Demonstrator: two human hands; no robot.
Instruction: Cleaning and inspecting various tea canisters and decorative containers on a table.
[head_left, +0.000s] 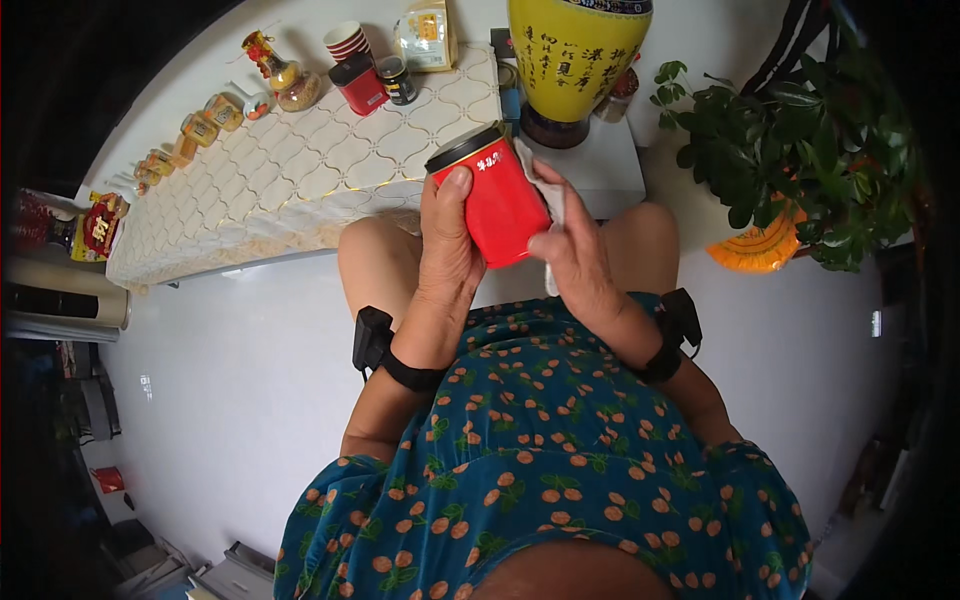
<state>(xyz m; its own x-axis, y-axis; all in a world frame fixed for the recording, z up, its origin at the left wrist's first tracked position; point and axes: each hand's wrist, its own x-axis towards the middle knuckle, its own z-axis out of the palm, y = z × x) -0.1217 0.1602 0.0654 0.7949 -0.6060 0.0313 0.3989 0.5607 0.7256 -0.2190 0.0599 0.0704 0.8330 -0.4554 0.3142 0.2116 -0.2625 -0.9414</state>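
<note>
A red tin canister (504, 206) with a black lid (466, 145) is held tilted above my lap. My left hand (450, 232) grips its left side, the thumb lying along the red wall. At the canister's right side, my right hand (576, 251) presses a white cloth (549, 187) against it, thumb near the lower corner. Part of the cloth hangs below the right palm, and the rest is hidden behind the fingers. White writing marks the canister near its lid.
On the long cabinet with a patterned cover (360, 146) stand another red tin (360, 84), a dark jar (397, 81), stacked paper cups (347, 41), a pouch (426, 37), a gourd ornament (292, 79) and several small jars (199, 129). A large yellow vase (574, 64) stands ahead, a leafy plant (795, 142) at right.
</note>
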